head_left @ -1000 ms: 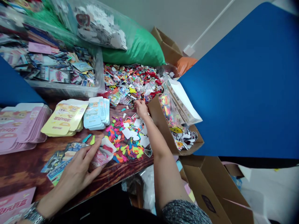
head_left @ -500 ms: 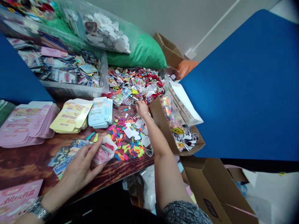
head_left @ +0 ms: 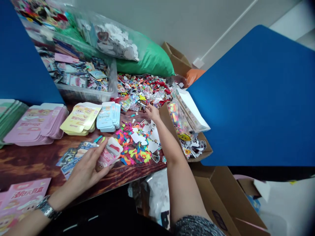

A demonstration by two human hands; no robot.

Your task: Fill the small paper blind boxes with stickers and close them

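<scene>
My left hand [head_left: 90,164] is closed around a small pink printed box [head_left: 107,157], its open end facing right and a red piece showing inside. Under and beside that hand lie several printed cards [head_left: 71,160]. My right hand [head_left: 153,112] reaches to the near edge of a heap of small mixed trinkets [head_left: 147,85]. Its fingers are drawn together there, and what they pinch is too small to make out. Between the hands spreads a pile of uninflated coloured balloons [head_left: 134,149], with white-backed stickers [head_left: 154,146] on its right side.
Stacks of flat purple [head_left: 34,126], yellow [head_left: 80,118] and blue boxes [head_left: 108,116] line the left. Behind them stands a clear bin [head_left: 86,95] of small packets. A cardboard box [head_left: 172,123] of stickers borders the right, beside a blue panel [head_left: 258,98].
The view has shifted slightly, showing more of the green stack at left. My right hand has moved slightly right at the trinket heap's edge; my left still holds the pink box.
</scene>
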